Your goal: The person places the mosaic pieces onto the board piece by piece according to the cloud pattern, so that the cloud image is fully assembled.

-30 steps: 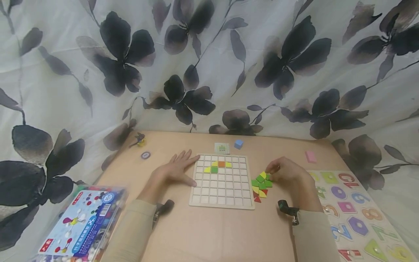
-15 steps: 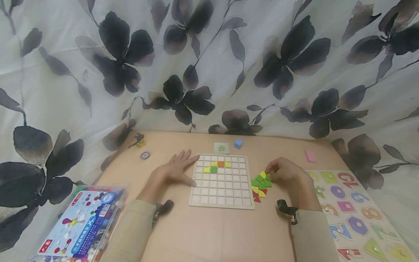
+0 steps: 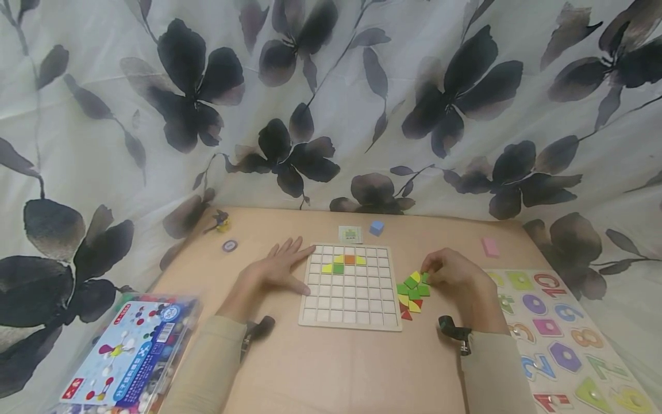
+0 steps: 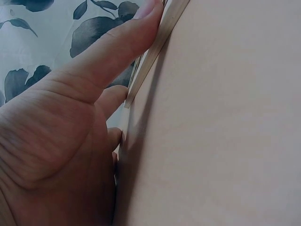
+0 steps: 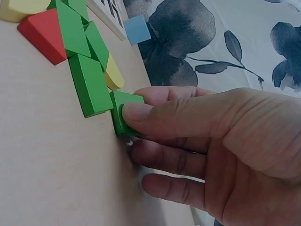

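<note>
A pale wooden grid board (image 3: 343,299) lies on the table, with yellow, orange and green pieces in its upper squares. My left hand (image 3: 274,273) is spread at the board's left side; in the left wrist view the thumb (image 4: 117,52) touches the board's edge. On the right, my right hand (image 3: 460,279) is beside a small pile of green, yellow and red pieces (image 3: 415,291). The right wrist view shows the thumb and fingers pinching a green block (image 5: 118,115), which is close against another green block (image 5: 89,87). Part of the pinched block is hidden by the thumb.
Behind the board are a small pattern card (image 3: 350,234) and a blue cube (image 3: 376,227). A pink block (image 3: 490,247) and a number puzzle board (image 3: 564,345) are at the right. A plastic case (image 3: 129,351), a round disc (image 3: 230,246) and a small figure (image 3: 221,221) are at the left.
My right fingertips have shifted very slightly to the right, and a bit more of the green block at them shows. The left hand and the board keep their place.
</note>
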Motion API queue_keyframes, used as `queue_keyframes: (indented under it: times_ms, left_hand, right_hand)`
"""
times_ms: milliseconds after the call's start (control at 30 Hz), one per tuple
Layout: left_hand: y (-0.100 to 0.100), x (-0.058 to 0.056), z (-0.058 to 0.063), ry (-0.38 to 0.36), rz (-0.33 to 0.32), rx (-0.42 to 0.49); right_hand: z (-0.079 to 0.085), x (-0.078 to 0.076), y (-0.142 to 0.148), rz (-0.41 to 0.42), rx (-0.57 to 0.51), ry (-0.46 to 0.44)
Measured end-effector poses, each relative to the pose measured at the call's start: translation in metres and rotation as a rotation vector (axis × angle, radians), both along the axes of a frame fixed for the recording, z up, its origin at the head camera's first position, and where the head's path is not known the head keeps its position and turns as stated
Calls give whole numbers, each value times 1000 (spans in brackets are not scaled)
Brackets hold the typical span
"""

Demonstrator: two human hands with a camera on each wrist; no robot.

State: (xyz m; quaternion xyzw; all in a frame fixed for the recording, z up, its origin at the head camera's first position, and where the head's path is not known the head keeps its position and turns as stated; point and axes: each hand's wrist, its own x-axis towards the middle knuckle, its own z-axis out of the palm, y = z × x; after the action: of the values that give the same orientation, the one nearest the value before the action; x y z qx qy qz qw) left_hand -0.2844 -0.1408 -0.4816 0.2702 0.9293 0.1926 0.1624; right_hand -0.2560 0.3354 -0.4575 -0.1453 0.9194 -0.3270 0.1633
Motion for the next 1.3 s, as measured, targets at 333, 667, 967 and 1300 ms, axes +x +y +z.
queue_keyframes:
  times_ms: [333, 667, 967, 1300]
  left_hand:
    - [0, 1, 1, -12, 11, -4]
    - [0, 0, -1, -19, 6, 22]
    - [0, 0, -2, -4, 7, -22]
    - [1, 1, 2, -12, 9, -21]
  right_hand:
    - [3, 1, 2, -18, -5, 27]
    - [2, 1, 4, -96, -38, 139]
    - [1, -2, -3, -124, -87, 239]
    - [11, -3, -26, -188, -133, 239]
